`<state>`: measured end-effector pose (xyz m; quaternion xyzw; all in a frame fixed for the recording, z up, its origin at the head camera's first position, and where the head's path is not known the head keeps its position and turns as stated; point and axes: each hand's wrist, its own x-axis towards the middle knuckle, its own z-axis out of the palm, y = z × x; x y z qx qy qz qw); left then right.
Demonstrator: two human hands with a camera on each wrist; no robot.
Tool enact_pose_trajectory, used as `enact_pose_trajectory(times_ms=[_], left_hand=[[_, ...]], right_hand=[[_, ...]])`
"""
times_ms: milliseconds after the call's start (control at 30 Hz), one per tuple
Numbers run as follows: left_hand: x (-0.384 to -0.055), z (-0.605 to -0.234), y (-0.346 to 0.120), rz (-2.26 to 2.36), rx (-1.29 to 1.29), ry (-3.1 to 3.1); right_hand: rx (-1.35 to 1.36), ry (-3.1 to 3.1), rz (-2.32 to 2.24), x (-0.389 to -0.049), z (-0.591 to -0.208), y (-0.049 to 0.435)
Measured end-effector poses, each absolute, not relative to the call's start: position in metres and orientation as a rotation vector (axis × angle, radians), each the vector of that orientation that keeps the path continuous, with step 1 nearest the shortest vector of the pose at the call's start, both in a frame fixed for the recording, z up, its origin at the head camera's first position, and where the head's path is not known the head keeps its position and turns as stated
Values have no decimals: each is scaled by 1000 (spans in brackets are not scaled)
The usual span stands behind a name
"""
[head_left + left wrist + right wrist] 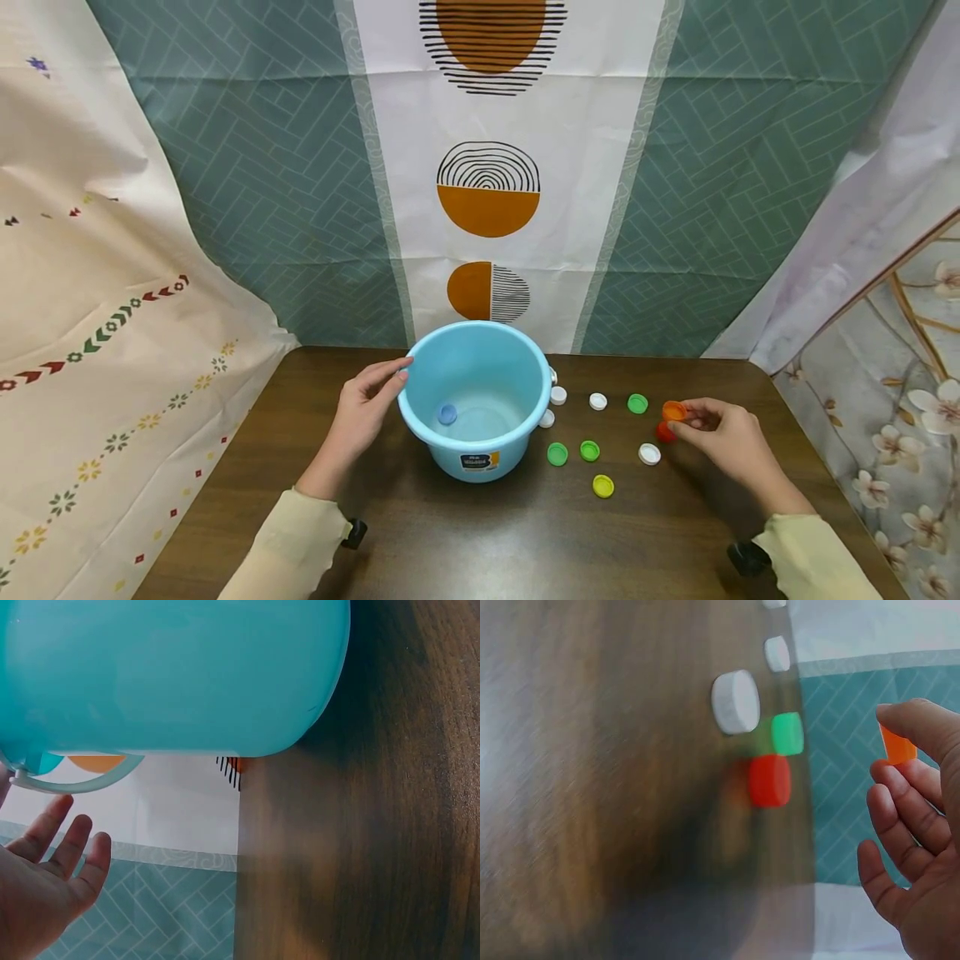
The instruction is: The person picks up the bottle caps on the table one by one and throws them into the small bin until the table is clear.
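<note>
Yellow cap (603, 486): one, on bench (480, 550), nearest. White cap (649, 454): one, just beyond. Right hand (722, 435): pinching orange cap (674, 412) between thumb and fingers, above red cap (663, 432). Step, as judged: pick-up; next move calls for steady pinch, clear of red cap. Left hand (366, 406): fingers relaxed, touching rim of blue tub (480, 367). Rear: hanging cloth (300, 167).

Sticker (480, 461): stuck on the outer front of the bucket (480, 367), below the rim; visible in the head view.
Lettering: printed pale on the sticker's dark part; too small and blurred to spell out.
Sticker colours: mostly dark toward the left, orange and white toward the right.
Readable words, brands, numbers: none in the head or wrist views.
</note>
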<state>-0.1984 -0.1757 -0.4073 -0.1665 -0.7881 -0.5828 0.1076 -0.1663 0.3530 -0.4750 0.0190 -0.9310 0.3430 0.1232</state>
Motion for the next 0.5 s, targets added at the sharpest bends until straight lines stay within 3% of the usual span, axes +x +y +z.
enact_pose_trajectory(times_ms=[500], left_hand=[[-198, -405, -174, -1711, -472, -2315]], right_hand=[[124, -2680, 1152, -192, -446, 314]])
